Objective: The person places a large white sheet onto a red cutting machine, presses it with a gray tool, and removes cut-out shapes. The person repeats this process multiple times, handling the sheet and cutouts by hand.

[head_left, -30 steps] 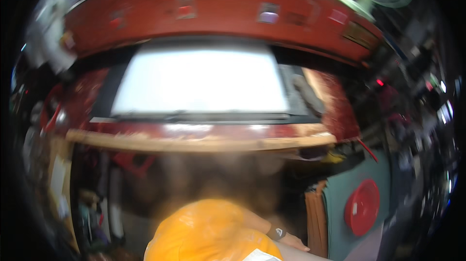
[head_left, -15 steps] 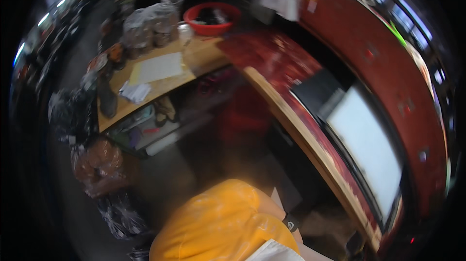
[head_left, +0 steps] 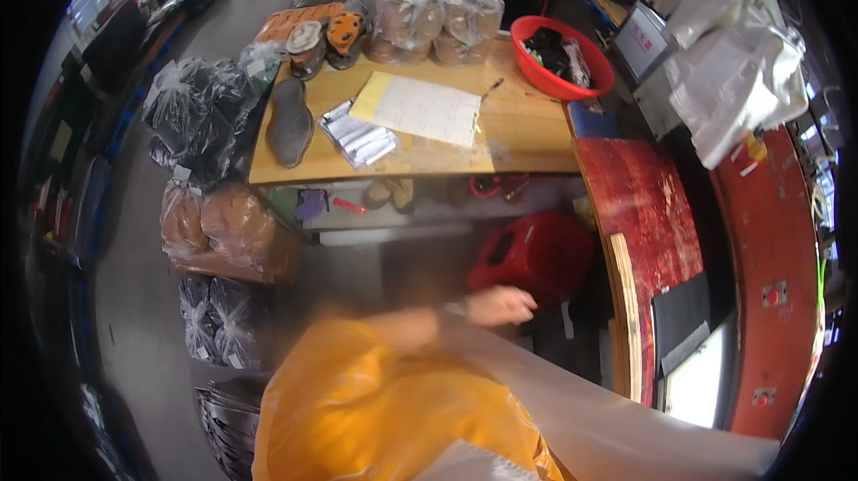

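Observation:
My left arm, in an orange sleeve [head_left: 344,360], reaches across to the right in front of my body. A dark band [head_left: 454,309] circles the wrist. My left hand [head_left: 500,307] is slightly blurred, with its fingers curled closed; what they hold, if anything, cannot be made out. Beneath that wrist and forearm a pale, translucent plastic sheet [head_left: 617,405] stretches down to the lower right. Beyond the hand stands a red plastic stool [head_left: 536,257]. My right hand is out of view.
A wooden table [head_left: 527,137] ahead bears papers [head_left: 416,108], a dark shoe sole [head_left: 290,123], bagged brown goods [head_left: 438,16] and a red basin [head_left: 581,88]. Bagged bundles [head_left: 223,226] stand at the left. A red bench [head_left: 639,204] and white cloths [head_left: 724,52] are at the right.
My view has turned right, bringing the table to the middle. My left hand has come into sight, and much more of the plastic sheet shows at the lower right.

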### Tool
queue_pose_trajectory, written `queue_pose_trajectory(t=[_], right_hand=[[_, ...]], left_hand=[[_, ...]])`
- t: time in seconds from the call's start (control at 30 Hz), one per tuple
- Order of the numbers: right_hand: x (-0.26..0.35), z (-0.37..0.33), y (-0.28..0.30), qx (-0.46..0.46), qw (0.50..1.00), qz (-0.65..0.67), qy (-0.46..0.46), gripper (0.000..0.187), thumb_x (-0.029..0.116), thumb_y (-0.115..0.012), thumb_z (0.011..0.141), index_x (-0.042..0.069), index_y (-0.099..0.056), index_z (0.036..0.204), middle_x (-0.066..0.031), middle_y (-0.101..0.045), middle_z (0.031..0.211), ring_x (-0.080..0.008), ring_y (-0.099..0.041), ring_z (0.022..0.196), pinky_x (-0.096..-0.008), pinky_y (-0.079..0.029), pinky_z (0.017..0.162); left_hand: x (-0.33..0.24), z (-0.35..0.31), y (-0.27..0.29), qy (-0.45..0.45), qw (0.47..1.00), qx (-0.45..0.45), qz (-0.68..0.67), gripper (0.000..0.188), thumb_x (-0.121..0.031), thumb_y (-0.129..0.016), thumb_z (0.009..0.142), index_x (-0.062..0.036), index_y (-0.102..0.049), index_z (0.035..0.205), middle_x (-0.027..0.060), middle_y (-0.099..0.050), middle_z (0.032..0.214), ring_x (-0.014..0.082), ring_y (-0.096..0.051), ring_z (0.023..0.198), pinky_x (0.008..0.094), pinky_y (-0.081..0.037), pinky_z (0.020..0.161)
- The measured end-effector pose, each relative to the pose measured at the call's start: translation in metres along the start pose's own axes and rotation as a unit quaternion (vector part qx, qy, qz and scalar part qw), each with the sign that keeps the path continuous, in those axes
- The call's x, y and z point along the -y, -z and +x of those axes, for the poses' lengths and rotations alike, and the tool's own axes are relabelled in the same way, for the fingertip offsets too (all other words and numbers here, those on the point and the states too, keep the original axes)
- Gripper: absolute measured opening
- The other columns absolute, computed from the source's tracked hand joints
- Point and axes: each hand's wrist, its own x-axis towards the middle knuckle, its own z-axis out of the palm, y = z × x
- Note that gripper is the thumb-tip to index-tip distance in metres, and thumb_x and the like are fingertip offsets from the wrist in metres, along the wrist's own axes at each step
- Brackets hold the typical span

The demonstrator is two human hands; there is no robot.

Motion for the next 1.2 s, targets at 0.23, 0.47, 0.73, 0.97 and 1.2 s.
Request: queue_pose_trajectory(t=[0.23, 0.47, 0.73, 0.97, 1.2], right_hand=[[0.033, 0.061, -0.026, 0.028, 0.999, -0.021, -0.023, 0.038, 0.039, -0.056, 0.086, 0.001, -0.053, 0.085, -0.0089, -0.050, 0.085, -0.0184, -0.045, 0.083, -0.0338, -0.030, 0.076], [0.056, 0.098, -0.025, 0.062, 0.992, -0.064, -0.085, 0.037, 0.037, -0.057, 0.086, 0.001, -0.052, 0.081, -0.0080, -0.049, 0.081, -0.0169, -0.044, 0.079, -0.0332, -0.031, 0.072], [0.055, 0.122, -0.015, 0.088, 0.980, -0.093, -0.152, 0.036, 0.035, -0.058, 0.086, 0.001, -0.050, 0.077, -0.0069, -0.048, 0.076, -0.0152, -0.044, 0.074, -0.0325, -0.031, 0.067], [0.056, 0.124, -0.006, 0.099, 0.973, -0.105, -0.182, 0.035, 0.033, -0.058, 0.086, 0.002, -0.049, 0.073, -0.0060, -0.048, 0.072, -0.0137, -0.043, 0.069, -0.0319, -0.032, 0.063], [0.056, 0.112, 0.022, 0.120, 0.960, -0.134, -0.214, 0.036, 0.032, -0.059, 0.085, 0.002, -0.048, 0.070, -0.0052, -0.047, 0.068, -0.0122, -0.043, 0.065, -0.0313, -0.033, 0.059]], left_hand=[[0.003, -0.122, 0.330, 0.031, 0.658, -0.670, 0.342, 0.054, -0.024, -0.061, 0.083, -0.0011, -0.045, 0.129, 0.0225, -0.053, 0.123, 0.0376, -0.050, 0.113, 0.0423, -0.040, 0.095], [0.015, -0.112, 0.429, 0.226, 0.598, -0.564, 0.523, 0.069, -0.045, -0.056, 0.084, -0.0028, -0.039, 0.136, 0.0216, -0.043, 0.137, 0.0354, -0.036, 0.130, 0.0459, -0.024, 0.110], [0.000, -0.091, 0.429, 0.337, 0.677, -0.491, 0.433, 0.068, -0.048, -0.055, 0.084, -0.0009, -0.044, 0.132, 0.0200, -0.039, 0.138, 0.0347, -0.037, 0.128, 0.0504, -0.031, 0.103], [-0.013, -0.080, 0.453, 0.332, 0.694, -0.469, 0.434, 0.071, -0.048, -0.061, 0.080, -0.0077, -0.040, 0.135, 0.0168, -0.042, 0.129, 0.0309, -0.050, 0.114, 0.0425, -0.045, 0.092], [0.003, -0.087, 0.438, 0.268, 0.700, -0.492, 0.444, 0.062, -0.042, -0.066, 0.076, -0.0173, -0.049, 0.131, 0.0152, -0.038, 0.130, 0.0324, -0.047, 0.115, 0.0437, -0.046, 0.089]])
